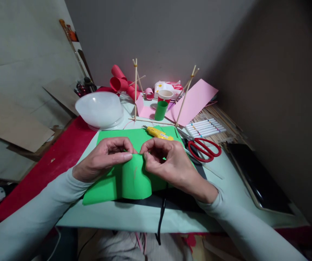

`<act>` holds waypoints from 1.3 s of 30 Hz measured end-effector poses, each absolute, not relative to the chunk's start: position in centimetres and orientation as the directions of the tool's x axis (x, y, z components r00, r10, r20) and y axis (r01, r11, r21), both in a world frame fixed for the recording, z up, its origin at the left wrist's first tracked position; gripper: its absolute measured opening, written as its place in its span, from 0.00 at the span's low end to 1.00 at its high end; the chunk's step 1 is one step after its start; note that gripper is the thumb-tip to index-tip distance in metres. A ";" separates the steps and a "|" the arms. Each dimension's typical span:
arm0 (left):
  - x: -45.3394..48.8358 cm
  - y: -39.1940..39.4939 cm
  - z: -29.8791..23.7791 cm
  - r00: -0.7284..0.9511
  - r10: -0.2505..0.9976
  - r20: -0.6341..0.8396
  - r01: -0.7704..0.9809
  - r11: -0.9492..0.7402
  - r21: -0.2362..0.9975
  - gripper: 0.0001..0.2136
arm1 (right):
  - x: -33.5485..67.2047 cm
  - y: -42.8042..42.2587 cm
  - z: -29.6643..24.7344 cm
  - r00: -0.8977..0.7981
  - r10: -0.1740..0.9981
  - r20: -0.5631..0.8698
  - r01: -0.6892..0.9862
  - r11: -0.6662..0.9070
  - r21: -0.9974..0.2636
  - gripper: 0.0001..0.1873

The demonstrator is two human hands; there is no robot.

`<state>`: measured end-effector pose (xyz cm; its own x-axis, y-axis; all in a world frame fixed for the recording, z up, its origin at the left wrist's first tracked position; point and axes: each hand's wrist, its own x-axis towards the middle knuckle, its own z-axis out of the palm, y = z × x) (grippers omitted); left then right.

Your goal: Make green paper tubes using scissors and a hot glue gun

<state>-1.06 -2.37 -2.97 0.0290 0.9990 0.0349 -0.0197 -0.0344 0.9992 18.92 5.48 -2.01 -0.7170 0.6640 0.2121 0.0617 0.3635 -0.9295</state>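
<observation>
A green paper sheet [130, 179] lies on the pale table [134, 217], its near part curled up into a roll. My left hand [104, 157] pinches the top edge of the curl from the left. My right hand [169, 161] pinches the same edge from the right, fingertips almost meeting at the middle. Both hands are closed on the green paper. A yellow glue gun [158, 133] lies just behind my right hand on the green sheet.
Red-handled scissors [205, 149] lie to the right. A row of markers [206, 127], a white bowl [100, 108], a green cup [160, 110], pink paper [196, 99], red paper rolls [119, 80] and stick frames [135, 88] stand behind. A dark tablet [256, 177] lies at far right.
</observation>
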 end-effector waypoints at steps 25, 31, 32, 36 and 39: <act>-1.7 -3.0 -3.0 0.070 0.987 0.145 -0.055 -0.142 0.988 0.07 | 19.5 6.7 -1.3 -0.627 0.686 0.370 -0.190 0.326 -0.926 0.03; -1.6 -2.9 -2.7 0.051 0.984 0.169 -0.065 -0.166 0.984 0.07 | 20.1 6.4 -0.7 -0.619 0.496 0.610 -0.197 0.653 -0.731 0.02; -1.6 -2.9 -2.5 0.039 0.985 0.166 -0.053 -0.164 0.985 0.07 | 20.2 6.4 -0.6 -0.615 0.423 0.665 -0.195 0.736 -0.648 0.02; -1.3 -2.8 -2.2 -0.026 0.986 0.167 -0.012 -0.168 0.986 0.08 | 20.8 6.3 0.0 -0.602 0.213 0.770 -0.103 0.935 -0.339 0.03; -1.1 -2.8 -2.3 -0.065 0.986 0.155 -0.033 -0.158 0.987 0.07 | 21.0 6.2 0.3 -0.603 0.169 0.780 -0.058 0.966 -0.254 0.02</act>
<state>-1.12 -2.75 -2.25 -0.0653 0.9857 0.1552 -0.0332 -0.1575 0.9870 20.99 6.21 0.32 -0.6032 0.1688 0.7795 -0.0577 0.9655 -0.2538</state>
